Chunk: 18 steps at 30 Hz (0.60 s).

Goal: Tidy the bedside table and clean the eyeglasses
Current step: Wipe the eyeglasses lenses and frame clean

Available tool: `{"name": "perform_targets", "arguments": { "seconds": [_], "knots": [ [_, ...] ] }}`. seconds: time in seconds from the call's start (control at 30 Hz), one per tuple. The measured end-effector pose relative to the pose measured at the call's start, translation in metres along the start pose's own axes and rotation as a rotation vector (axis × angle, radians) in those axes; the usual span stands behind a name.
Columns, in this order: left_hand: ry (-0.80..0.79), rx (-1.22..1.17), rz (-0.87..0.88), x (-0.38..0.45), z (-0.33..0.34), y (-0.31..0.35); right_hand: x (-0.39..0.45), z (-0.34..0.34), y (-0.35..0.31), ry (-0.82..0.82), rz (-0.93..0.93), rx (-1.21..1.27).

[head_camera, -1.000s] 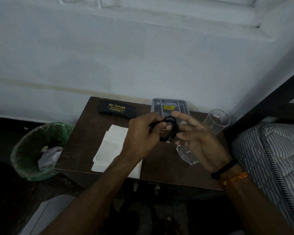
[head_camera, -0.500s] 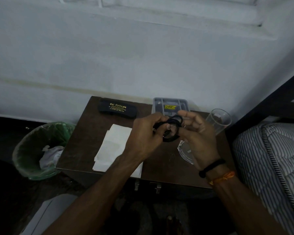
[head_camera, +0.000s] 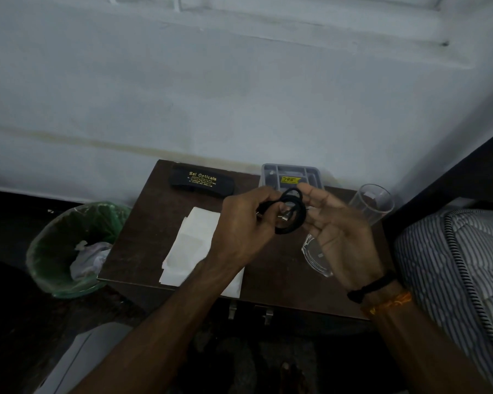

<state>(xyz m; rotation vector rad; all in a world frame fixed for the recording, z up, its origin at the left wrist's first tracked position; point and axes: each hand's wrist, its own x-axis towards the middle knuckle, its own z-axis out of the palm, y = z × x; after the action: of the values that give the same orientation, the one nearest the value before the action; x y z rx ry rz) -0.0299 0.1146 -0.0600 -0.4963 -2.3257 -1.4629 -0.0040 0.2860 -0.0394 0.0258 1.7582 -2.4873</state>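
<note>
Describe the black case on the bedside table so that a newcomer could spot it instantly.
Start at the dark wooden bedside table against the pale wall. The black case lies at its back left corner, behind the white paper. It alone carries yellow lettering, "Sai Opticals".

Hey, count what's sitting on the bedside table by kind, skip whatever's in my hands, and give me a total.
Glasses case: 1
Tissues: 1 pile
Grey tray: 1
Tumbler: 1
Clear dish: 1
Total: 5
</note>
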Motion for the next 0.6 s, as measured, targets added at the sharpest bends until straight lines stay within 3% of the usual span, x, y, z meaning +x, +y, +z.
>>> {"name": "perform_targets", "arguments": {
  "seconds": [0.37, 0.5, 0.6],
  "knots": [
    [-0.031, 0.088, 0.036, -0.002, 0.003, -0.003, -0.005, 0.017, 0.009, 0.170, -0.192, -0.503],
    [-0.050, 0.073, 0.044, -0.002, 0.003, -0.001, -0.006, 0.011, 0.014, 0.160, -0.509, -1.030],
    [-0.066, 0.079, 0.040, -0.002, 0.002, 0.000, -0.005, 0.011, 0.019, 0.257, -0.733, -1.366]
  ]
}}
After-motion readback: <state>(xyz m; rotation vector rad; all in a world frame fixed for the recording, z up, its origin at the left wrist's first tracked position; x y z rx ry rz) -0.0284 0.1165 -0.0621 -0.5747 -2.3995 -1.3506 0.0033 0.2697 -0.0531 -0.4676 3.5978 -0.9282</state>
